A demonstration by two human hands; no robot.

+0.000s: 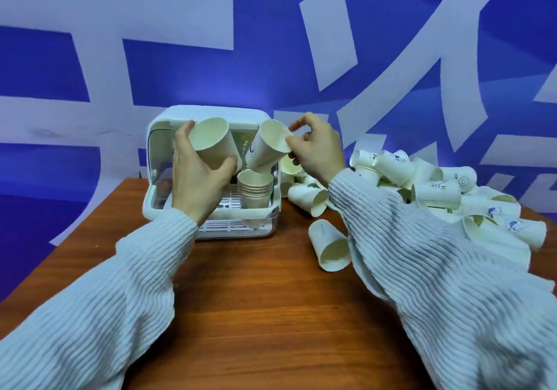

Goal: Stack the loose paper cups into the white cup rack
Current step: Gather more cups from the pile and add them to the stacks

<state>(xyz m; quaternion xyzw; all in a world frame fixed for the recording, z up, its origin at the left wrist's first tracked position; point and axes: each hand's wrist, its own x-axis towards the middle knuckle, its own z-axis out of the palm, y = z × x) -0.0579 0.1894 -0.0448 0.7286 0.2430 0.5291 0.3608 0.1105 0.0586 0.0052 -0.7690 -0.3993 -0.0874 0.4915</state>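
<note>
Above the rack (211, 112), the left hand (197, 175) wraps one cup (215, 145) while right fingers (291, 142) pinch another cup's (265, 148) rim.

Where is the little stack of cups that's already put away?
The stack of cups stands upright inside the white cup rack, toward its right side, just below the tilted cup in the right hand.

Wooden table (256, 314): reddish-brown grain, surface worn pale in streaks. Blue backdrop (271, 58) stands directly behind the table's far edge, bearing large white character strokes (168, 15).
</note>
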